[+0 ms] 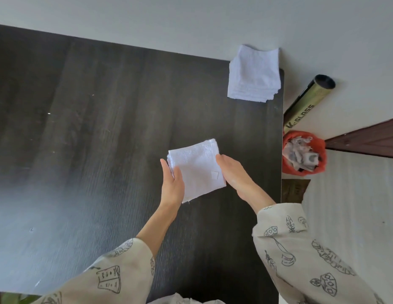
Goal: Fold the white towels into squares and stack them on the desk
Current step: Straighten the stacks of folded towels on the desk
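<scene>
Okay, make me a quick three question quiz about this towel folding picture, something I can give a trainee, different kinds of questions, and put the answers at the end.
1. True or false: the folded towel between the left hand and right hand already lies on the stack of folded towels.
2. Multiple choice: where is the stack? A) the desk's far right corner, B) the desk's near left corner, C) the floor.
3. Fill in: the bin beside the desk has an ___ liner.

Key: 1 false, the towel is apart from the stack, nearer the person. 2 A. 3 orange.
</scene>
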Demonstrator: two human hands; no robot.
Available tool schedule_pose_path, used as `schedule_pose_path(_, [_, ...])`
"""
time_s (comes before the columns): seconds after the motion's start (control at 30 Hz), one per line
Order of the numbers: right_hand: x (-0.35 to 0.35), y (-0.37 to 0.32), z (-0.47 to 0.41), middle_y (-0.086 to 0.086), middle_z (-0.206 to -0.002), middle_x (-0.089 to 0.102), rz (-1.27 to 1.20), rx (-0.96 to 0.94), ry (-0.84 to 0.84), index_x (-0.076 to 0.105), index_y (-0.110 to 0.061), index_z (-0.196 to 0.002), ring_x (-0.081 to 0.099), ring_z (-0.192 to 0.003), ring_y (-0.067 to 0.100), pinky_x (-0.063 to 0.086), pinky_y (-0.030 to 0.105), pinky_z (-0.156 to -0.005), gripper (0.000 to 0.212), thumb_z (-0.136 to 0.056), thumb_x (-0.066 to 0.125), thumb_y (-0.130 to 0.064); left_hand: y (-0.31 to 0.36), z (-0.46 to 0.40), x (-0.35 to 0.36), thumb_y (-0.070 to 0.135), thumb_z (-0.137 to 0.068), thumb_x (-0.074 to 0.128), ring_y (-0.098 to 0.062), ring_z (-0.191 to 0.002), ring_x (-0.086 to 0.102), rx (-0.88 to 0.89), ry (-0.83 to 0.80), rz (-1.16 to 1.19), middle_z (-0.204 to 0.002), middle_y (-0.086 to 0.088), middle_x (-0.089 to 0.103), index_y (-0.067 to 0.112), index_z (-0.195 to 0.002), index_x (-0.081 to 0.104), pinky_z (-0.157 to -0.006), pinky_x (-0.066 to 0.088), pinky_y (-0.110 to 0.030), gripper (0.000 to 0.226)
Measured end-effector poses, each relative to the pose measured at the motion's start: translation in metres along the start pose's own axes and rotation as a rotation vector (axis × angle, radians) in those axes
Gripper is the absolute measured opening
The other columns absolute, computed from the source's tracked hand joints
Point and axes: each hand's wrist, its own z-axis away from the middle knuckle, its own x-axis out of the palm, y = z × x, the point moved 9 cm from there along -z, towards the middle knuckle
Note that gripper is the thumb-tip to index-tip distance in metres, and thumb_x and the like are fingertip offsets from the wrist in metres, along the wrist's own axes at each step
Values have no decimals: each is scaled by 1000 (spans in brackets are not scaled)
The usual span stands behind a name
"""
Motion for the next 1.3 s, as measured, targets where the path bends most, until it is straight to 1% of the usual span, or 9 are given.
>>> schedule_pose_path(0.2, [-1, -17, 24, 1, -126, 55, 169, -228, 130, 41, -18, -138, 46, -97, 8, 38, 22, -81, 40, -99, 37, -20, -7, 5, 4, 27, -99, 23, -23, -135, 32, 48, -3, -52, -153, 1, 19, 37, -145, 1, -107, 36, -48, 52])
schedule_pose_path(0.3, [2, -22, 27, 0, -130, 53, 160, -269, 128, 36, -21, -141, 47, -104, 10, 38, 23, -88, 43, -99, 33, -17, 0, 18, 15, 19, -100, 20, -5, -123, 41, 97, -63, 9, -138, 13, 37, 42, -143, 7, -95, 41, -25, 51])
schedule_pose_path(0.4, [3, -22, 24, -3, -150, 34, 164, -269, 124, 28, -24, -146, 36, -134, 17, 30, 33, -112, 47, -99, 27, -17, -3, 27, 18, 61, -91, 13, 8, -119, 44, 80, -91, 55, -130, 22, 46, 54, -134, 21, -98, 39, -19, 44])
schedule_pose_path(0.47, [1, -21, 23, -4, -153, 28, 194, -253, 122, 25, -24, -147, 27, -140, 17, 24, 35, -116, 46, -101, 24, -18, -10, 25, 20, 82, -69, 20, -7, -136, 29, 54, -133, 33, -149, 12, 29, 42, -145, 4, -112, 27, -34, 87])
schedule_pose_path(0.53, [-2, -18, 23, -2, -152, 29, 194, -221, 150, 24, -22, -147, 27, -140, 18, 23, 33, -114, 45, -102, 23, -21, -14, 21, 16, 51, -91, 34, -14, -139, 24, 34, -115, 20, -152, 9, 20, 32, -146, -15, -109, 25, -35, 76])
schedule_pose_path(0.6, [-1, -15, 24, 0, -151, 31, 163, -177, 149, 24, -20, -147, 31, -138, 20, 26, 34, -112, 45, -102, 23, -24, -13, 16, 14, 14, -98, 32, -19, -136, 31, 57, -116, 59, -147, 7, 28, 30, -146, -11, -106, 31, -37, 66])
schedule_pose_path(0.9, [-2, -41, 9, -1, -121, 50, -84, -74, 68, 42, -16, -137, 43, -104, 13, 33, 26, -91, 40, -101, 24, -19, 22, -19, 10, 26, -101, 27, -12, -112, 47, 125, -85, 42, -128, 6, 46, 28, -142, 16, -85, 38, -28, 43])
schedule_pose_path(1.1, [-28, -100, -44, -3, -88, 50, -186, -79, 118, 54, -12, -104, 44, -79, 10, 36, 24, -71, 29, -99, 27, -20, 87, -92, 5, 33, -98, 23, -19, -122, 45, 129, -38, 2, -135, 2, 47, 21, -139, 28, -102, 35, -34, 43])
schedule_pose_path(1.3, [-63, -145, -93, -2, -70, 34, -273, -66, 246, 34, -18, -64, 33, -65, 14, 29, 25, -61, 32, -96, 33, -21, 152, -157, 19, 42, -88, 20, -21, -123, 43, 114, -55, -38, -131, 2, 49, 21, -131, 41, -110, 29, -46, 53])
